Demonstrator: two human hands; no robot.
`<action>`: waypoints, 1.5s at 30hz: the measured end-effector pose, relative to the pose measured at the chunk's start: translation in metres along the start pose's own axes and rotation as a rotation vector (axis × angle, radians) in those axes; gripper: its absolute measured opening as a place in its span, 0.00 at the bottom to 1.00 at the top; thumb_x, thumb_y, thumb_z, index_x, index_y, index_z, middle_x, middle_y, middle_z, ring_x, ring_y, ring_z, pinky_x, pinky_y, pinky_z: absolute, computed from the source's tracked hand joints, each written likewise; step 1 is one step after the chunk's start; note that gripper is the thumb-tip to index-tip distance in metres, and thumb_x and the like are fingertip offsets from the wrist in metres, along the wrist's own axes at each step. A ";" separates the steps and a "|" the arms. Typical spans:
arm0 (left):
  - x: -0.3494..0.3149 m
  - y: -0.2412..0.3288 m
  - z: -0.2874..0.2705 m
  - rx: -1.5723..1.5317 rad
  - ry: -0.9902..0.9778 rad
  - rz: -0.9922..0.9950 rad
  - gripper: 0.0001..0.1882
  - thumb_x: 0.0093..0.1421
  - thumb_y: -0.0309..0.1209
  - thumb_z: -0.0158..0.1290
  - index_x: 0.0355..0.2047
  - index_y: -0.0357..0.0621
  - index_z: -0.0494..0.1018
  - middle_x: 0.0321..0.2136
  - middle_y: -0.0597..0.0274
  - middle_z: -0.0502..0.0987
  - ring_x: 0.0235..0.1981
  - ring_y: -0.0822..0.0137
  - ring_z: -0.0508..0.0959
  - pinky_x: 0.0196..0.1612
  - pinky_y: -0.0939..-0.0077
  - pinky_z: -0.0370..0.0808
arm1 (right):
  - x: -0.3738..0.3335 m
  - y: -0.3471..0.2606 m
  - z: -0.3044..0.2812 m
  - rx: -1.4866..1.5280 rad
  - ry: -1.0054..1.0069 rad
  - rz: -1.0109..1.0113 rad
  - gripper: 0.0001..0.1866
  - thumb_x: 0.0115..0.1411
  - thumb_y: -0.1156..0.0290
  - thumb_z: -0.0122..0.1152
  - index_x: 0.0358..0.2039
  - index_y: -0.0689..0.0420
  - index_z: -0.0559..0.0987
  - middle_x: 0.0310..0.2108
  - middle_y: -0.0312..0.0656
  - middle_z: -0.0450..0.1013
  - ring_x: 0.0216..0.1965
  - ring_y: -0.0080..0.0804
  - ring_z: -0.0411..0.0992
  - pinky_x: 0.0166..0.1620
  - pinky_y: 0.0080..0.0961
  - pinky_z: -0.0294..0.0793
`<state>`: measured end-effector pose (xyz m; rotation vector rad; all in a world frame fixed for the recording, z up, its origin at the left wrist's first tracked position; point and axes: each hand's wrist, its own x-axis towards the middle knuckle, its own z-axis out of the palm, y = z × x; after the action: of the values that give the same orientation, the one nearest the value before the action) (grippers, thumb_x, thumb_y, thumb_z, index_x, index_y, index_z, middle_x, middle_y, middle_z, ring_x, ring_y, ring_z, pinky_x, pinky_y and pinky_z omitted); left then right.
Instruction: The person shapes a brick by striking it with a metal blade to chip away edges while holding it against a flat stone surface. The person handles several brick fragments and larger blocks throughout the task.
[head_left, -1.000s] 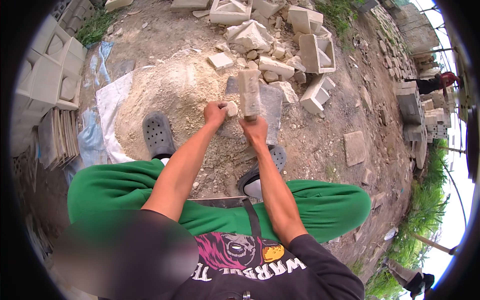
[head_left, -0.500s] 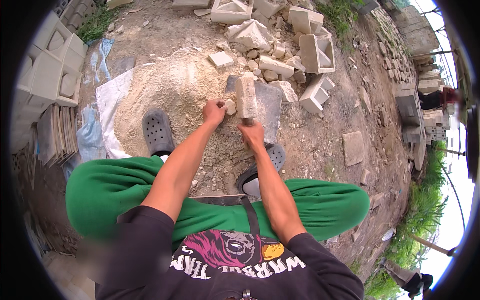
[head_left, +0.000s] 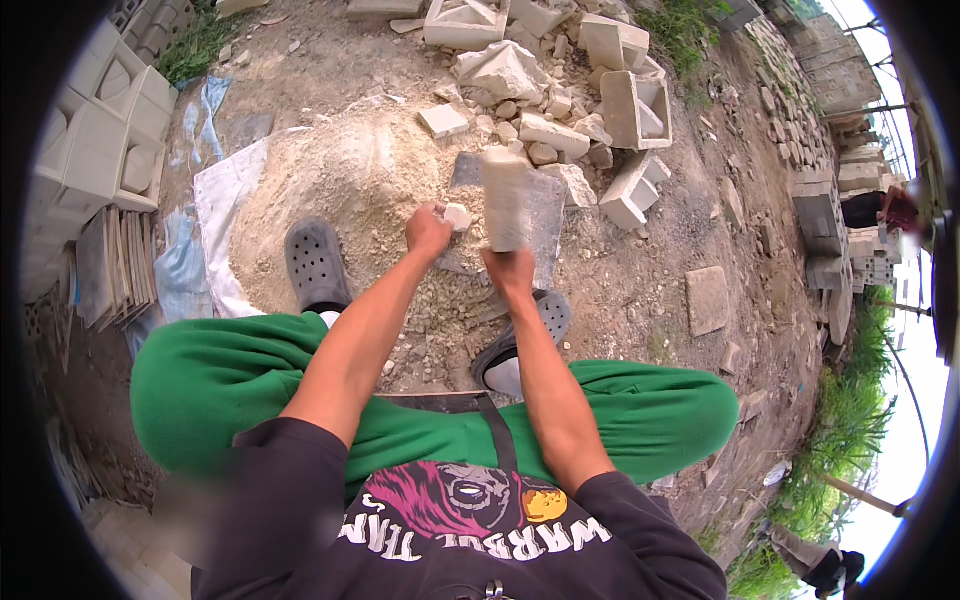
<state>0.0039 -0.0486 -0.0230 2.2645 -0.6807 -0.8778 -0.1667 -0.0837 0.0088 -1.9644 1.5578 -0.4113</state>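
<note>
Powder (head_left: 335, 165), cream-coloured and gritty, lies in a low mound with coarser crumbs scattered through it, spread over a wrinkled white woven-looking sheet (head_left: 220, 200). At its near right edge, the left hand (head_left: 428, 231) pinches a small, pale, rounded-angular stone chunk (head_left: 458, 217) with its fingers drawn in narrow. The chunk sits at the fingertips, beside the left edge of a flat, dark grey, smooth-faced slab (head_left: 545, 215); whether it touches the slab cannot be told.

The right hand (head_left: 511, 270) is closed in a fist at the near end of a long, blocky, dust-coated tan hammer (head_left: 507, 200). Its head is blurred and stands just right of the chunk, apart from it, and what it is made of cannot be told.

Beyond the slab are jagged cream-coloured rubble (head_left: 500, 72) with fractured faces, a thin, square-edged pale tile (head_left: 443, 121) and a hollow, box-shaped cast block (head_left: 635, 108) with straight walls. Dark grey perforated clogs (head_left: 314, 258) flank the hands.
</note>
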 end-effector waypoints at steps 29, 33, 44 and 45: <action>-0.001 0.004 -0.007 -0.011 -0.070 0.094 0.20 0.54 0.29 0.58 0.49 0.54 0.81 0.43 0.48 0.82 0.46 0.49 0.81 0.52 0.59 0.76 | -0.012 0.011 0.012 0.237 -0.171 0.207 0.19 0.46 0.59 0.66 0.26 0.66 0.83 0.18 0.48 0.78 0.25 0.40 0.81 0.32 0.36 0.78; 0.007 -0.011 -0.004 0.031 -0.035 0.140 0.20 0.54 0.30 0.59 0.50 0.53 0.81 0.40 0.48 0.83 0.43 0.50 0.82 0.49 0.60 0.77 | -0.001 -0.006 0.000 -0.052 -0.252 0.207 0.19 0.46 0.60 0.65 0.25 0.67 0.82 0.20 0.53 0.78 0.26 0.43 0.81 0.33 0.37 0.78; 0.003 -0.004 -0.001 0.051 -0.050 0.291 0.22 0.54 0.27 0.57 0.51 0.49 0.79 0.46 0.46 0.76 0.50 0.47 0.76 0.55 0.60 0.73 | -0.016 0.012 0.007 0.080 -0.150 0.112 0.19 0.44 0.57 0.66 0.32 0.59 0.85 0.29 0.57 0.80 0.37 0.56 0.80 0.40 0.44 0.78; 0.002 -0.001 0.002 0.056 -0.028 0.320 0.22 0.54 0.26 0.56 0.51 0.49 0.79 0.45 0.47 0.76 0.49 0.47 0.76 0.55 0.60 0.73 | -0.013 0.019 0.009 0.083 -0.237 0.206 0.19 0.44 0.58 0.66 0.32 0.59 0.85 0.30 0.57 0.80 0.37 0.55 0.81 0.40 0.43 0.79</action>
<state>0.0041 -0.0502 -0.0260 2.1138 -1.0571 -0.7429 -0.1796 -0.0719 -0.0086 -1.7008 1.5433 -0.1493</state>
